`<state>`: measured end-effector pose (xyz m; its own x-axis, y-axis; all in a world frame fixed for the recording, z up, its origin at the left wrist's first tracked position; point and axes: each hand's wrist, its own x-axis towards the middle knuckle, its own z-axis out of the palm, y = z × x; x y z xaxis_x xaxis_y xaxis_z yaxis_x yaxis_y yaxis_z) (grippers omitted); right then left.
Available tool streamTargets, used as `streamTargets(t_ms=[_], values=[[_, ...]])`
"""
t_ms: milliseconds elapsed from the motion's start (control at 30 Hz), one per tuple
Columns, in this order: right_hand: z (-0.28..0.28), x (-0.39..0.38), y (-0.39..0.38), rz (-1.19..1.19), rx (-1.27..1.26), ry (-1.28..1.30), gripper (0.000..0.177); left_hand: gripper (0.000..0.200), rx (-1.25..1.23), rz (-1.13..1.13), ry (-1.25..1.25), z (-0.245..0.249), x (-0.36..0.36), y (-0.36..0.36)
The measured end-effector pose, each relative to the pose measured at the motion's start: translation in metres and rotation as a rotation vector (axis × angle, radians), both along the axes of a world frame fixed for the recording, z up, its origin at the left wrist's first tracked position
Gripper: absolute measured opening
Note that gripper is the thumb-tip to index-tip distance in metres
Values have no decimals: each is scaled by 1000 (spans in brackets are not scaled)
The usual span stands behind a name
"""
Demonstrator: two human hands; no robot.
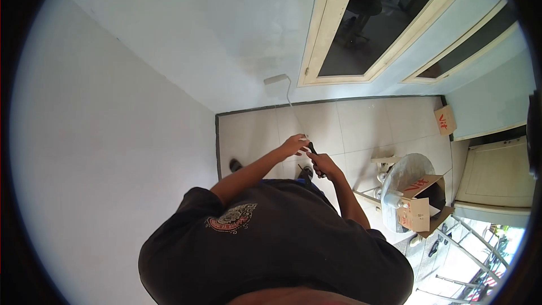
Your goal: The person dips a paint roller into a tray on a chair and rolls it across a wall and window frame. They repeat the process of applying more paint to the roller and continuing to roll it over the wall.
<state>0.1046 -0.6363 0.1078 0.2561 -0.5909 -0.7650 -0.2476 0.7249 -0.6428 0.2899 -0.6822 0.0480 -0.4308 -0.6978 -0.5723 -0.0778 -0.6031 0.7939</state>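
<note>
Both of my hands grip the dark handle of a paint roller (276,79). My left hand (294,145) holds the upper part of the handle, and my right hand (322,163) holds it just below. A thin metal rod runs up from the handle to the white roller head, which rests against the white wall (226,34) just left of a cream window frame (330,28). My dark T-shirt fills the lower part of the view.
An open cardboard box (420,206) sits on a plastic-covered round table at the right. Another small box (445,120) stands by the far wall. A white cabinet (497,178) is at the right edge. Metal legs cross the floor at lower right.
</note>
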Motion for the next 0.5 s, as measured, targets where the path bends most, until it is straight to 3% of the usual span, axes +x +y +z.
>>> streamTargets(t_ms=[167, 500], values=[[8, 17, -18, 81, -8, 19, 48, 46, 14, 28, -7, 24, 16, -2], [6, 94, -10, -28, 61, 38, 48, 37, 36, -123, -122, 3, 99, -52]])
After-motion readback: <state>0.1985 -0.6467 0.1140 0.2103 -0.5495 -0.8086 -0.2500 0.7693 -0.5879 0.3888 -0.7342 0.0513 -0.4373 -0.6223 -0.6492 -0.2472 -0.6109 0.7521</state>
